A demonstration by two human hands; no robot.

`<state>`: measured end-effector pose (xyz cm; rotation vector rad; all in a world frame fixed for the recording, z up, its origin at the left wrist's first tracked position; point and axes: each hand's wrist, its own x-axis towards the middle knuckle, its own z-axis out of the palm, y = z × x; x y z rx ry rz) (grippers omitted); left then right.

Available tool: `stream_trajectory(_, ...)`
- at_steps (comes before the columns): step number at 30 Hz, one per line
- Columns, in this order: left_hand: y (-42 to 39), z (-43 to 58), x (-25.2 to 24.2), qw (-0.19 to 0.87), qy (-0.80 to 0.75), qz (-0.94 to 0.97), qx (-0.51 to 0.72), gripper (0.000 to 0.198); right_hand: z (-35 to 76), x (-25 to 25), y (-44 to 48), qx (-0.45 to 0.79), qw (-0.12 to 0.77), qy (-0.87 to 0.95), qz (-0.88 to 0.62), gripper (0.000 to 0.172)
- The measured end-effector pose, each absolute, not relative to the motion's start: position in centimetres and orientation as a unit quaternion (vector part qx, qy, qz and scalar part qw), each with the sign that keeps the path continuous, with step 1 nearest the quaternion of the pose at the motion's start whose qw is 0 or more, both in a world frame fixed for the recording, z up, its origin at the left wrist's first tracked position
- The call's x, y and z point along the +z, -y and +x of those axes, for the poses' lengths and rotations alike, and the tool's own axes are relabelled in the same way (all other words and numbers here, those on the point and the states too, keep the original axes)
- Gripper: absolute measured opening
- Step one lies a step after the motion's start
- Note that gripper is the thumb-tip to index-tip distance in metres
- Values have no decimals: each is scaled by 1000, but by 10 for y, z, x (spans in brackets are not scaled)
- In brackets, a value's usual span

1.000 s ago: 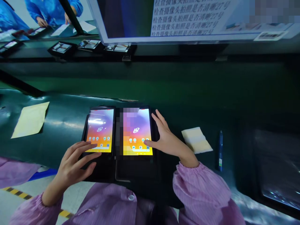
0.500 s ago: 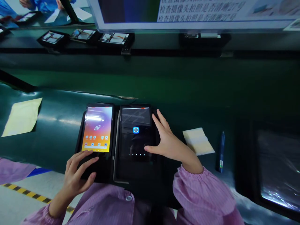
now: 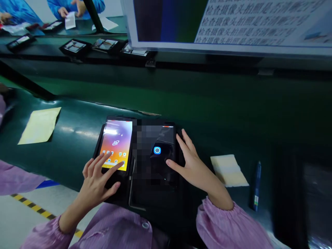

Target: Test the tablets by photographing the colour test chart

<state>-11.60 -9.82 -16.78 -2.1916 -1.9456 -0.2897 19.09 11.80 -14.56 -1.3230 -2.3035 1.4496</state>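
Observation:
Two tablets in black trays lie side by side at the bench's near edge. The left tablet (image 3: 118, 133) shows a pink-to-yellow home screen with icons. My left hand (image 3: 97, 176) is over its lower part, fingers spread, the index fingertip at an icon near the bottom right of the screen. On the right tablet (image 3: 166, 166) a dark screen bears one round blue-and-white icon; pixel blocks mask its left part. My right hand (image 3: 188, 160) rests at that tablet's right edge, thumb over the screen and fingers stretched along the side.
Right of my right hand lie a folded pale cloth (image 3: 229, 169) and a blue pen (image 3: 256, 186). A yellow cloth (image 3: 40, 126) is at the left. Several devices line the far shelf, below a hanging sign (image 3: 233, 24). People in blue sleeves (image 3: 75, 5) work beyond.
My left hand has moved up from below the left tablet's screen onto its icons. My right hand stays by the right tablet. The whole view has shifted slightly.

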Motion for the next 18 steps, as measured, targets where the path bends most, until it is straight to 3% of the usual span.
stream_trajectory(7,117,-121,-172,95,667,-718,-174,58,190,-145,-117,473,66,760,-441,94)
stream_trajectory(14,125,-117,-185,73,657,-714,-232,35,189,-153,-115,435,70,773,-457,92)
stream_trajectory(18,120,-116,-185,92,647,-729,-205,38,198,-186,-115,349,141,806,-457,85)
